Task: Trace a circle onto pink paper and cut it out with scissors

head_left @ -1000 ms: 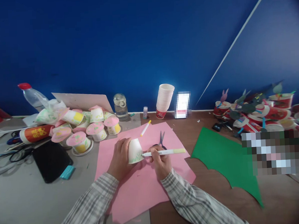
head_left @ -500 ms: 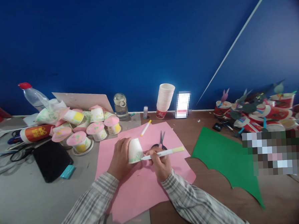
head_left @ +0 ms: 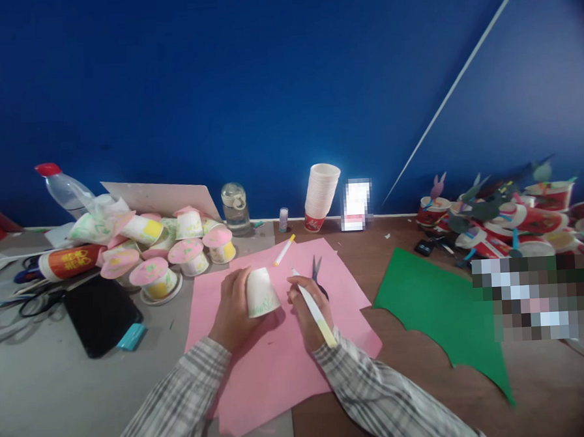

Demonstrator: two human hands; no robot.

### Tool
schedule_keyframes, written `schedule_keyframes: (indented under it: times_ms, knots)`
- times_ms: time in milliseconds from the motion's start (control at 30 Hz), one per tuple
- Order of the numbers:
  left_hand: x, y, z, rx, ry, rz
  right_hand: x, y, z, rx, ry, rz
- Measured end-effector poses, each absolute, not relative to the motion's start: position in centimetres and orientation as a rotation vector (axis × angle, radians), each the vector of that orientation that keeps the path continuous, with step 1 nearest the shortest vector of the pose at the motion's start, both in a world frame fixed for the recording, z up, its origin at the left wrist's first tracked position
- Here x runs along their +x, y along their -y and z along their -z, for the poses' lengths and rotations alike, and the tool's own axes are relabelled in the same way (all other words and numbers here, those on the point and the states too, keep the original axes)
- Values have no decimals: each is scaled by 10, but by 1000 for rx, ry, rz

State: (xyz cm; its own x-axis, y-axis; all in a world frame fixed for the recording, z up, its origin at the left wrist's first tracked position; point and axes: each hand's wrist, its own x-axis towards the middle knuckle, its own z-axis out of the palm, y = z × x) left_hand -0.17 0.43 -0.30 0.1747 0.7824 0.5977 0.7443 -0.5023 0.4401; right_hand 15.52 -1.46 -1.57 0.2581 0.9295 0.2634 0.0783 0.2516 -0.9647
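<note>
My left hand point(head_left: 234, 311) is wrapped round the left side of a white paper cup point(head_left: 262, 288), which stands wide end down with green grass-like strokes near its rim. In my right hand point(head_left: 309, 312) is a white marker pen point(head_left: 312, 302) with a pale yellow end, its tip pointing up and away, apart from the cup. Both hands are over pink paper point(head_left: 261, 383). Behind my right hand lie dark scissors point(head_left: 317, 269), partly hidden by it. A second marker point(head_left: 284, 250) with yellow ends rests on the paper's far part.
Decorated cups with pink brims point(head_left: 189, 253) are piled at the left, near a black tablet-like slab point(head_left: 101, 316). At the back stand a water bottle point(head_left: 235, 211) and a leaning cup stack point(head_left: 321, 197). Green paper point(head_left: 438, 308) lies right, before several red cups point(head_left: 541, 218).
My right hand has drawn the marker off the cup and swung it, so its tip now points away and its yellow end toward me. The cup has turned slightly in my left hand.
</note>
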Motion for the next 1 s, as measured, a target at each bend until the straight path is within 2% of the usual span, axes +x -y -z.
schedule_keyframes:
  times_ms: [233,800,1000]
  knots:
    - [-1,-1,-3,2218,-1491,-1338,150,16,20,-1058,1465,-655]
    - [-4,1,2,2322,-1432,-1149,158,19,17,-1139,1804,-154]
    - [0,3,0,2408,-1456,-1141,157,22,12,-1097,1921,-134]
